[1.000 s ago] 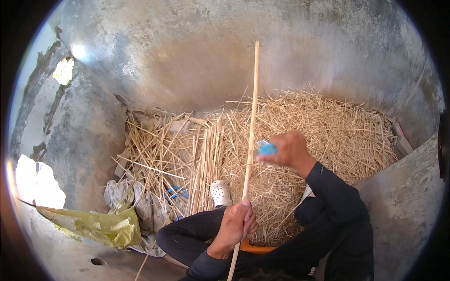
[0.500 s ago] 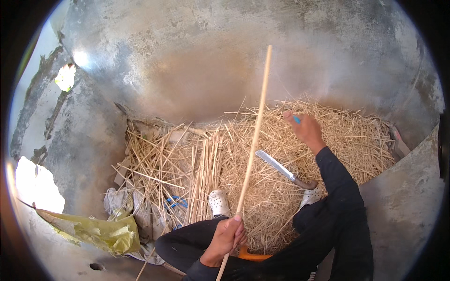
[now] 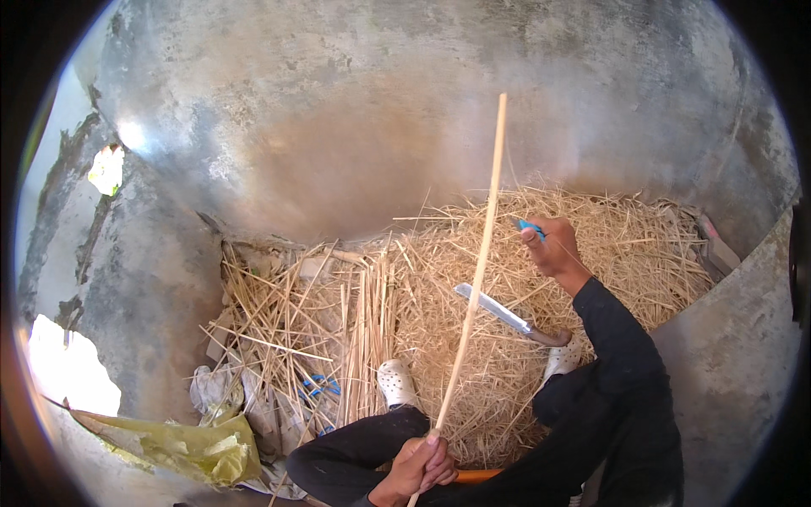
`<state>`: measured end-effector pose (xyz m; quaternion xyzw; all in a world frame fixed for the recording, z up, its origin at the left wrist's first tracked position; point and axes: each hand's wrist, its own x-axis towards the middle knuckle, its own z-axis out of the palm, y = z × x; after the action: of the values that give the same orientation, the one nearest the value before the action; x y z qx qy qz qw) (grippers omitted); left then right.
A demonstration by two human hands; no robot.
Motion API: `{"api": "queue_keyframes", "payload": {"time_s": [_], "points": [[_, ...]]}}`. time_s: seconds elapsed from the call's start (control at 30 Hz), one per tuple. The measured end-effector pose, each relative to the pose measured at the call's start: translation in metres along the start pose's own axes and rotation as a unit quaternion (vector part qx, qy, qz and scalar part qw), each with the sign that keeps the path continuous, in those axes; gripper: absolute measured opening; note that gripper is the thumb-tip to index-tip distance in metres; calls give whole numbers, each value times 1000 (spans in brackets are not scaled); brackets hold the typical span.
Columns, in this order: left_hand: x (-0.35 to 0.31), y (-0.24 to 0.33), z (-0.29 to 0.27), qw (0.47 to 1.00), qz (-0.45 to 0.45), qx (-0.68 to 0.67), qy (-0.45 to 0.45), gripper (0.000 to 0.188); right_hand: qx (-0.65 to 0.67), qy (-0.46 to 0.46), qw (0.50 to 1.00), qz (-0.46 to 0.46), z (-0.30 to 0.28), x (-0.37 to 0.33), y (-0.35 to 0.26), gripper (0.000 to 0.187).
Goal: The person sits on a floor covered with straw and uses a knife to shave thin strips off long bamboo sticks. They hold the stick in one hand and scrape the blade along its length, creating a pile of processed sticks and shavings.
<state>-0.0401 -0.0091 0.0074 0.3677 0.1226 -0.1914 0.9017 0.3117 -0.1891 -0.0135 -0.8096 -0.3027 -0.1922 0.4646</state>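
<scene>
Left hand [image 3: 420, 466] is closed around the lower end of a long thin bamboo strip [image 3: 475, 279], low in the view between the knees. The strip's long axis runs up and slightly right from that grip, its free tip ending against the grey concrete wall [image 3: 380, 110]. Right hand [image 3: 551, 247] is well apart to the right of the strip's middle, arm stretched forward over the heap of straw-like shavings [image 3: 591, 253], fingers pinched on a small blue object [image 3: 530, 227]; what it is cannot be told. A long-bladed knife [image 3: 507, 314] lies flat on the shavings between strip and right forearm, nearer the right hand.
</scene>
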Motion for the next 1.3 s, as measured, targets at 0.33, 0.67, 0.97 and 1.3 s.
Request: {"api": "queue_keyframes", "payload": {"time_s": [0.33, 0.67, 0.97, 1.3], "points": [[-8, -17, -6, 999, -27, 15, 25, 49, -66, -5, 998, -13, 8, 14, 8, 74], [-44, -44, 25, 979, -50, 104, 165, 36, -202, 138, 959, 140, -34, 105, 107, 88], [-36, -15, 5, 950, 88, 228, 194, 49, -199, -79, 944, 253, -18, 70, 104, 101], [1, 20, 13, 921, 170, 290, 198, 49, -57, -256, 952, -157, 21, -76, -132, 69]]}}
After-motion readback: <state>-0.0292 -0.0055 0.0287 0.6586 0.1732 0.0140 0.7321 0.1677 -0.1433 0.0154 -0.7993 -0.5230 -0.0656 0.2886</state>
